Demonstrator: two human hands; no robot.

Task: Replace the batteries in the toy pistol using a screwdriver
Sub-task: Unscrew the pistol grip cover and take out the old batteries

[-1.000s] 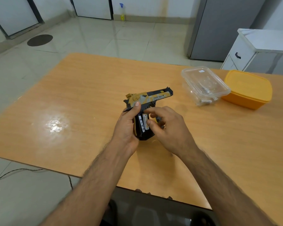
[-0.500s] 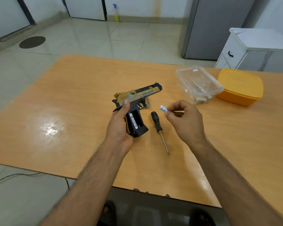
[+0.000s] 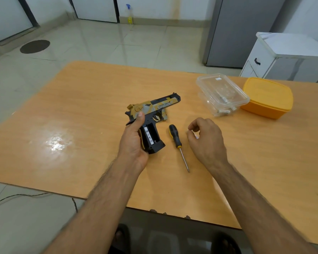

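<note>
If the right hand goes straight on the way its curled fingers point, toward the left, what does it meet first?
Probably the black and yellow handle of the screwdriver, which lies on the table between the right hand and the toy pistol. Height above the table is unclear, so the hand might pass over it.

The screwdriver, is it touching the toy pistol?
Apart. The head view shows bare table between the screwdriver and the toy pistol, which the left hand holds.

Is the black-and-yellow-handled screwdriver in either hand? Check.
No; the black-and-yellow-handled screwdriver lies on the wooden table between both hands.
</note>
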